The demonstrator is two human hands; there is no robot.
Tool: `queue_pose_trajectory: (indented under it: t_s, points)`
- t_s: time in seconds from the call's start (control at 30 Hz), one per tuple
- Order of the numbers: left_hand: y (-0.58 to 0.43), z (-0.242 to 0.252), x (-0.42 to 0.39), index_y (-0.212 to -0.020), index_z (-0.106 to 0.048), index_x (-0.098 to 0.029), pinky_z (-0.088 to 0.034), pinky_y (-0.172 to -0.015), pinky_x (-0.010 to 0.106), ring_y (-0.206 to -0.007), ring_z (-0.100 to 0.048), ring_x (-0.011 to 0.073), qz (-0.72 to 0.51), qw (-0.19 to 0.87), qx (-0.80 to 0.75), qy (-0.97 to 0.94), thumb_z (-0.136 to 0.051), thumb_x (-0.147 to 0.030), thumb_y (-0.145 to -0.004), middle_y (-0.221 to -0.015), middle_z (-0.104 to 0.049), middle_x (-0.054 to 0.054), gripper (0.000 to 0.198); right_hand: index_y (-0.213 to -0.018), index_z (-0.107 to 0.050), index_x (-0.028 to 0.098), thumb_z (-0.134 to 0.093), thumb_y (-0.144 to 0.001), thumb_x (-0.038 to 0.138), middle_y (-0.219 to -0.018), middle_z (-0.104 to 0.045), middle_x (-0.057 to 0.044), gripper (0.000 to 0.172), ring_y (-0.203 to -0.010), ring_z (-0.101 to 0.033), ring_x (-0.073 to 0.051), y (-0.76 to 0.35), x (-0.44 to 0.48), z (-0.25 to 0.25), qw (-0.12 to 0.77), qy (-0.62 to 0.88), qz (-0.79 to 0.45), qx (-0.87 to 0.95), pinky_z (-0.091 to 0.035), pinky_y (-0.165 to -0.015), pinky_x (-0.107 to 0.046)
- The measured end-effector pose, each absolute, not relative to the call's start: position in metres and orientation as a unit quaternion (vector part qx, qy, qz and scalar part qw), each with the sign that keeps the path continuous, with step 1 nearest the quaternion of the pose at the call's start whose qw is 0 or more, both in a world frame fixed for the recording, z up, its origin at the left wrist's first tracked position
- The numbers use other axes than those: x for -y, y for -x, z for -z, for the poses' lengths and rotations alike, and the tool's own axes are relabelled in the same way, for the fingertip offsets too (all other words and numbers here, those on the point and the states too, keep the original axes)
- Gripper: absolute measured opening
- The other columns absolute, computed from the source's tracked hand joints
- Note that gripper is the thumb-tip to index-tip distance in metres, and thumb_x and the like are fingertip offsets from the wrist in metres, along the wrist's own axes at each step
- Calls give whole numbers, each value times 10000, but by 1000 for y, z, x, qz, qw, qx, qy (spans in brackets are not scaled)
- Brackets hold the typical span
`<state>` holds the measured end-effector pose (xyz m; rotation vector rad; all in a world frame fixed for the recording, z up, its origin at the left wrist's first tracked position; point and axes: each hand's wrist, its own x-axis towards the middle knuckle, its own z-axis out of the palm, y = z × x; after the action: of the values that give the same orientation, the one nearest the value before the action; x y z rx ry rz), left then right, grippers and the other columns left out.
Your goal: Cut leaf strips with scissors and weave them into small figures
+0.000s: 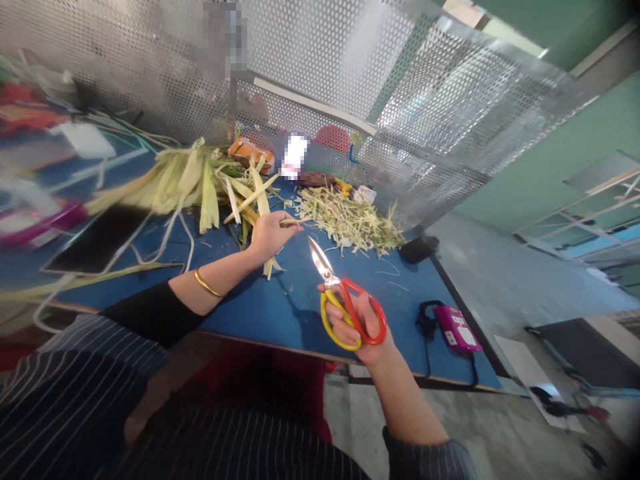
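Observation:
My left hand point(273, 237), with a gold bangle on the wrist, pinches a pale green husk strip over the blue table point(260, 307). In my right hand point(357, 327) are scissors point(325, 270) with one red and one yellow handle; their blades point up and left and look nearly closed. Long husk leaves point(180, 177) lie in a bundle behind and left of my left hand. Beyond the scissors is a heap of short cut husk pieces point(350, 220).
A dark tablet point(100, 240) and white cables lie at the left. A perforated metal screen point(320, 60) stands along the back. A black cup-like object point(419, 249) and a magenta box point(457, 328) with a black cord are at the right. An orange packet point(250, 155) lies behind the leaves.

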<state>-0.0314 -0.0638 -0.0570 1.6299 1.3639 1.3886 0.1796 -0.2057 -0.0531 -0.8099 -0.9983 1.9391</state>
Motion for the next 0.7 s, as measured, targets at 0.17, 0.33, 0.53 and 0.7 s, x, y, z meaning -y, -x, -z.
queue_pose_trajectory:
  t_s: [0.17,0.33,0.53,0.7]
  points:
    - [31,55,67,-748,-693,-160,-353,-548,217,-582,-491,112,-516,263,-519,-629,-657,-340,-696,-634,-619,6,190,-1127,-551,190,-364,-740,790,-755,-410,13,738,-456,-236,-45,-157,207,47,394,284,-792,371,-303,-397,-198]
    - [30,53,70,-730,-686,-152,-375,-575,221,-589,-512,114,-524,251,-514,-631,-651,-319,-701,-642,-635,5,172,-1092,-545,193,-190,-757,816,-686,-375,38,791,-411,-189,-44,-143,205,42,377,259,-821,342,-286,-363,-197]
    - [29,50,72,-721,-684,-150,-393,-591,226,-610,-544,125,-529,246,-521,-624,-645,-285,-700,-673,-661,14,142,-1074,-557,171,-137,-871,691,-630,-351,66,699,-357,-123,-26,-136,201,41,396,233,-840,288,-258,-296,-153]
    - [29,49,73,-725,-688,-148,-385,-568,226,-600,-547,128,-531,248,-523,-619,-640,-283,-697,-665,-666,17,146,-1080,-569,160,-175,-878,679,-618,-343,71,682,-342,-112,-13,-133,199,41,411,206,-844,277,-271,-283,-131]
